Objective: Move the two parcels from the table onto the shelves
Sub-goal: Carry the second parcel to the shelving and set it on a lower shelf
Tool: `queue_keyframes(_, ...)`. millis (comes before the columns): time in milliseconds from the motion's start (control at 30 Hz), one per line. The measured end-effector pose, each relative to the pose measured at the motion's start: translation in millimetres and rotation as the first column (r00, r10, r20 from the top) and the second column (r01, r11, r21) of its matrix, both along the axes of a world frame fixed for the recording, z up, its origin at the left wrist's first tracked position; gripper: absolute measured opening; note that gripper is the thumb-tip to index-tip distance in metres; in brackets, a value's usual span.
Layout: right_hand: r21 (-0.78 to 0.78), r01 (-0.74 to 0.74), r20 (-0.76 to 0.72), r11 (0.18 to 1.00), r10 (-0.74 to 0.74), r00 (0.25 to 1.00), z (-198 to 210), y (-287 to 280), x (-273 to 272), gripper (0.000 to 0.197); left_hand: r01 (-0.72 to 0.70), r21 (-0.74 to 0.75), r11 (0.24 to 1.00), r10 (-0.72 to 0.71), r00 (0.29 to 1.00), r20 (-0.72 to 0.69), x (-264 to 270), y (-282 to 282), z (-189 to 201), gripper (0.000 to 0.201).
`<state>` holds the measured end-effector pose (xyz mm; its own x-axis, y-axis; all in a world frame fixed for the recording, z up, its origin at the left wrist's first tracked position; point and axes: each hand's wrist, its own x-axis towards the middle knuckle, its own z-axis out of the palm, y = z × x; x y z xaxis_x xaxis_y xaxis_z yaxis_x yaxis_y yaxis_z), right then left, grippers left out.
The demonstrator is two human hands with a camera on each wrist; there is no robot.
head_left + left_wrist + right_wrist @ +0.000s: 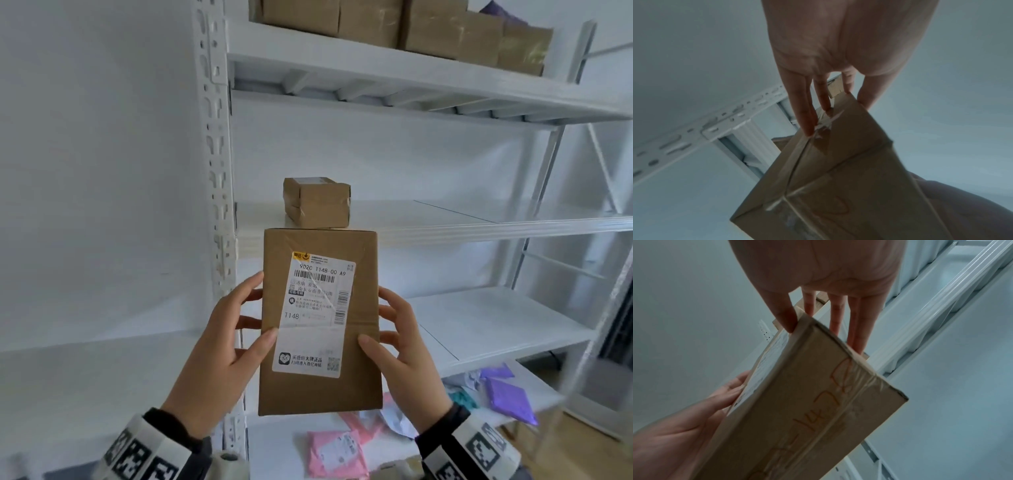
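Note:
I hold a brown cardboard parcel (318,329) with a white shipping label level in front of the white shelving. My left hand (236,329) grips its left edge and my right hand (397,335) its right edge, thumbs on the labelled face, fingers against the sides. Its far end is at the front lip of the middle shelf (462,222). A smaller brown parcel (317,202) sits on that shelf just beyond it. The left wrist view shows the left hand's fingers (807,116) on the taped box (830,186). The right wrist view shows the right hand's fingers (857,331) along the box (818,402).
The top shelf carries several brown boxes (411,27). A perforated white upright (219,164) stands left of the parcel, with a bare wall beyond. The middle shelf is bare to the right of the small parcel. Pink (332,452) and purple (510,397) mailer bags lie on the bottom shelf.

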<state>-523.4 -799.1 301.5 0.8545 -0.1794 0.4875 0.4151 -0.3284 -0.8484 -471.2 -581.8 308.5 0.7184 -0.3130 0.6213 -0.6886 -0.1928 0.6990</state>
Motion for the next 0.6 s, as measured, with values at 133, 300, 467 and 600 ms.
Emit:
queue_keyframes(133,-0.031,0.006,-0.05,0.999,-0.008,0.999,-11.3,-48.3,-6.2,0.051,-0.003,0.008,1.0,0.003,0.999,-0.038,-7.6,-47.6,-14.4,0.06)
queue_keyframes(300,-0.023,-0.019,-0.087,1.0,0.017,0.996,-24.9,-81.8,3.1,0.051,-0.053,0.043,0.998,0.056,0.997,-0.054,-3.0,-77.7,-26.1,0.061)
queue_keyframes(467,0.008,-0.04,-0.124,0.999,0.04,0.991,-40.9,-93.2,29.3,0.049,-0.088,0.083,0.993,0.094,0.993,-0.073,22.3,-89.2,-36.4,0.062)
queue_keyframes(600,0.014,-0.042,-0.149,0.999,0.044,0.988,-50.9,-100.5,59.3,0.049,-0.087,0.089,0.992,0.097,0.989,-0.113,53.2,-97.5,-49.3,0.061)
